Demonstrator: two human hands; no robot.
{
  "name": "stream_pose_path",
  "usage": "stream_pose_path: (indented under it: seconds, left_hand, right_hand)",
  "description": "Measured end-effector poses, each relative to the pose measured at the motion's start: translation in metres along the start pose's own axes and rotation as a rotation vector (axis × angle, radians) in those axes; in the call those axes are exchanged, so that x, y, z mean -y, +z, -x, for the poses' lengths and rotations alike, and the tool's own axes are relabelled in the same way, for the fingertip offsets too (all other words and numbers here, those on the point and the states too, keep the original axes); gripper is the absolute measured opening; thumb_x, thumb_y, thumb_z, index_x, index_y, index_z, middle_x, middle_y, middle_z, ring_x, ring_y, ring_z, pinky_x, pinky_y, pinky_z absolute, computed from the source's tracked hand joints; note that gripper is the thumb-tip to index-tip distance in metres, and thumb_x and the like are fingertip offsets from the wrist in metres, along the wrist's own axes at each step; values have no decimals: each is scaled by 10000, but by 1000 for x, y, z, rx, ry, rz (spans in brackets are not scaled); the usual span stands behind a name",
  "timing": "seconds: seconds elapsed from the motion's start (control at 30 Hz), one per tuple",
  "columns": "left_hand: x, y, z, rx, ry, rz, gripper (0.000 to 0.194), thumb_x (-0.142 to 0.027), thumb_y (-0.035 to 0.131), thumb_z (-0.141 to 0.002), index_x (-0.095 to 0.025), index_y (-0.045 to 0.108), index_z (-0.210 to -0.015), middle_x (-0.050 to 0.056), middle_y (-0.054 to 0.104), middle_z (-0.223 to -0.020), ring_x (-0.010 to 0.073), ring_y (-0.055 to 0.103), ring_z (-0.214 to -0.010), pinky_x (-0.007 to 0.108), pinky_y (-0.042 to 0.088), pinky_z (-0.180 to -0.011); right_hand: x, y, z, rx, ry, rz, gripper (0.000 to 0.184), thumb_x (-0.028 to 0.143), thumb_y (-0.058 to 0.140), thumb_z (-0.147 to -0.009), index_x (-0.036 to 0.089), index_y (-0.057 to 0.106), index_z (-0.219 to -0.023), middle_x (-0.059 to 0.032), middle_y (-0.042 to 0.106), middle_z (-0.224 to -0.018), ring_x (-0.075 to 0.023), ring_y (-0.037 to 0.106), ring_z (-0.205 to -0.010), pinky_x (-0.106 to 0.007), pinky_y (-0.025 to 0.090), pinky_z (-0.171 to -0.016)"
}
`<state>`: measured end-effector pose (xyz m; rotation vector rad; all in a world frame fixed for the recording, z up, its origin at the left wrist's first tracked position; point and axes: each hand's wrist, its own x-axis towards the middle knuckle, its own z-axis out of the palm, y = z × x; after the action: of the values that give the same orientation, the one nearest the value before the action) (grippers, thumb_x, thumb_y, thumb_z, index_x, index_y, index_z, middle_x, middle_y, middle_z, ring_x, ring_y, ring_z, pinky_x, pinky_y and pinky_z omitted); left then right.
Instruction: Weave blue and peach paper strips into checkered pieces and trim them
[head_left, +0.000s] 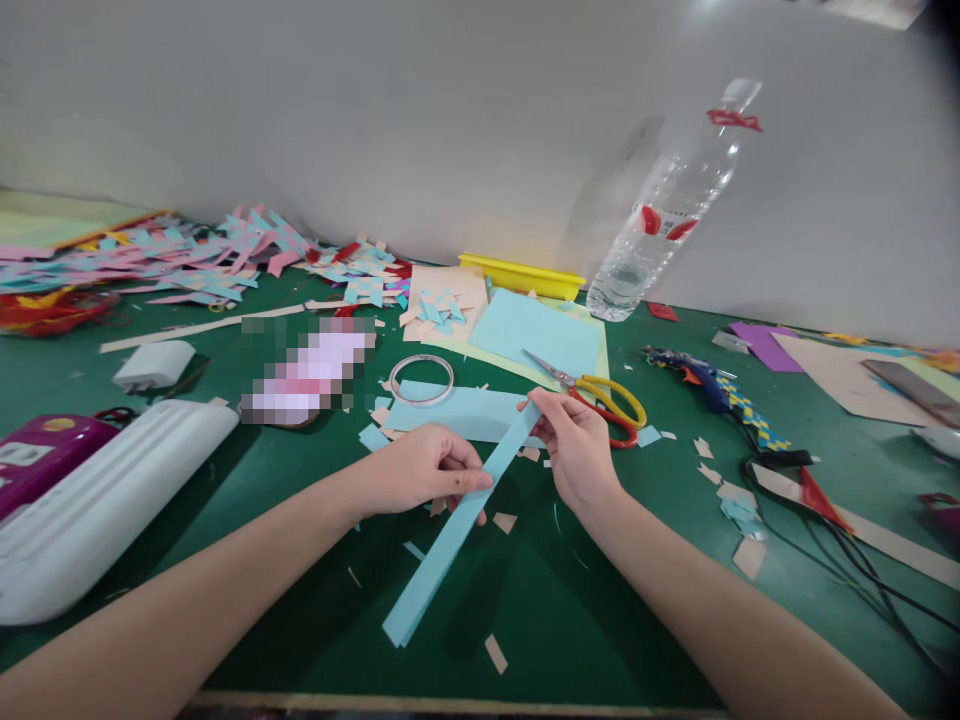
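Note:
A folded light-blue paper strip (442, 560) slants across the middle of the view, above the green table. My left hand (427, 470) pinches it near its middle, thumb on top. At its upper end, my right hand (577, 445) grips the strip between thumb and fingers. Just beyond my hands lies a wider light-blue paper piece (480, 412), with a roll of clear tape (421, 380) resting over its left part. Scissors (592, 390) with yellow and red handles lie right beside my right hand, blades pointing toward a light-blue sheet (536, 328).
A water bottle (667, 210) leans against the wall at the back. Woven paper pieces (247, 245) are heaped at the back left. A white charger (154, 365) and a long white device (112, 510) lie left. Cables (847, 550) run along the right. Paper scraps dot the green table (600, 620).

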<state>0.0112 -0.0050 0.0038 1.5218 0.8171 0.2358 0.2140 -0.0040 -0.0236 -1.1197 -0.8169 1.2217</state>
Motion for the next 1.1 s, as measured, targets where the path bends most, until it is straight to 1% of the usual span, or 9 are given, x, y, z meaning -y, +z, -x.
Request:
stream_pose_path:
  seconds: [0.1, 0.17, 0.27, 0.33, 0.4, 0.47, 0.6, 0.87, 1.1]
  left_hand:
    - [1, 2, 0, -5, 12, -45, 284, -408, 606, -837, -160, 638, -703, 46, 732, -730, 100, 550, -543, 199, 424, -514]
    - [2, 4, -2, -37, 18, -54, 311, -440, 590, -843, -159, 629, -716, 46, 722, -720, 102, 555, -535, 203, 430, -507]
    - [3, 5, -4, -102, 12, -58, 341, -473, 576, -845, -153, 611, -733, 41, 702, -700, 111, 569, -515, 213, 448, -484]
    - [3, 4, -5, -139, 12, -54, 355, -478, 558, -858, -149, 608, -732, 28, 682, -667, 106, 565, -482, 210, 445, -462]
    - [3, 3, -5, -173, 36, -52, 359, -470, 559, -862, -145, 607, -716, 5, 644, -609, 96, 555, -454, 198, 429, -448]
    - [5, 1, -5, -203, 69, -61, 354, -452, 588, -851, -142, 594, -681, -12, 607, -564, 91, 557, -460, 184, 417, -453]
    - [8, 1, -7, -195, 73, -54, 340, -438, 593, -855, -140, 596, -694, -21, 595, -545, 84, 556, -450, 171, 404, -444]
    - [7, 1, -8, -168, 51, 16, 303, -439, 577, -865, -151, 613, -780, -10, 644, -584, 89, 573, -439, 176, 449, -435]
    - [10, 2, -7, -204, 56, -39, 311, -434, 575, -869, -145, 611, -761, -9, 631, -553, 79, 556, -422, 159, 407, -408]
  right_hand:
    - [1, -2, -4, -65, -20, -64, 203, 384, 761, -691, 202, 711, -765, -34, 684, -803, -132, 608, -710, -277, 522, -664]
    - [2, -1, -4, -40, -51, -89, 214, 403, 728, -730, 206, 699, -808, -33, 668, -847, -136, 611, -759, -268, 518, -663]
    - [3, 4, 4, 126, -65, -57, 267, 465, 629, -806, 209, 666, -873, -18, 616, -821, -127, 572, -702, -263, 489, -592]
    - [3, 7, 11, 271, -39, 67, 285, 472, 625, -807, 204, 653, -899, 5, 571, -754, -112, 527, -644, -260, 459, -582]
    - [4, 10, 16, 388, -17, 259, 265, 432, 697, -749, 185, 645, -831, 27, 525, -683, -100, 478, -604, -247, 413, -563]
    - [5, 10, 19, 448, -22, 432, 259, 380, 751, -695, 172, 597, -691, 47, 471, -605, -89, 420, -562, -236, 348, -525]
    - [7, 9, 19, 429, -65, 556, 328, 369, 721, -722, 176, 507, -566, 65, 405, -509, -80, 354, -507, -242, 274, -495]
    - [4, 8, 18, 349, -103, 510, 345, 376, 688, -751, 188, 466, -566, 66, 397, -511, -84, 354, -498, -248, 275, -499]
    - [5, 9, 17, 407, -37, 573, 321, 386, 697, -728, 179, 495, -589, 57, 403, -540, -90, 350, -525, -255, 269, -511]
